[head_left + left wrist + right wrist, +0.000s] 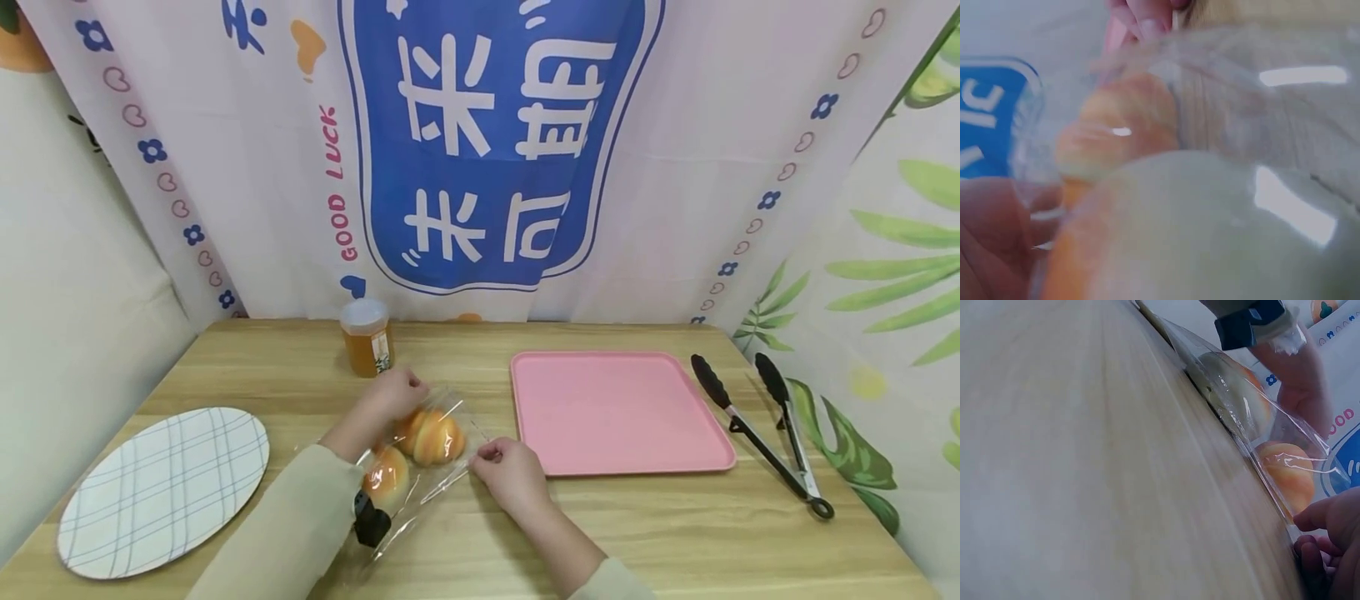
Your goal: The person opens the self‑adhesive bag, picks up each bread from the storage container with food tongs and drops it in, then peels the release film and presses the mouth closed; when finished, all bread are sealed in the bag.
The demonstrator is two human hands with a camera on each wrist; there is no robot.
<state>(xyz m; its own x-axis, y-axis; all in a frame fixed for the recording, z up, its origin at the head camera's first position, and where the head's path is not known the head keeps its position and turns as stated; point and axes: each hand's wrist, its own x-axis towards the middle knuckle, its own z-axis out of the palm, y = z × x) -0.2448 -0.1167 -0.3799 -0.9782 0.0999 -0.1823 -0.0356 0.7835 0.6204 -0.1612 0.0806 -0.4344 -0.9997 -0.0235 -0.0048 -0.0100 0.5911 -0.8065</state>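
Note:
A clear plastic bag (468, 421) lies on the table in front of me with bread inside. In it are a ridged, croissant-like bread (438, 438) and a rounder bun (388, 477); the bun fills much of the left wrist view. My left hand (386, 404) is at the bag's far side, fingers curled at its edge, the fingertips partly hidden. With thumb and fingers, my right hand (513, 475) pinches the bag's right edge, near the pink tray. In the right wrist view the right hand (1335, 534) grips the film beside the bread.
A pink tray (622, 412) lies to the right, with black-handled tongs (772, 450) beyond it. At the left is an oval checked plate (165, 492). A lidded jar of amber contents (367, 340) stands behind my left hand. Printed cloth (645, 250) hangs behind the table.

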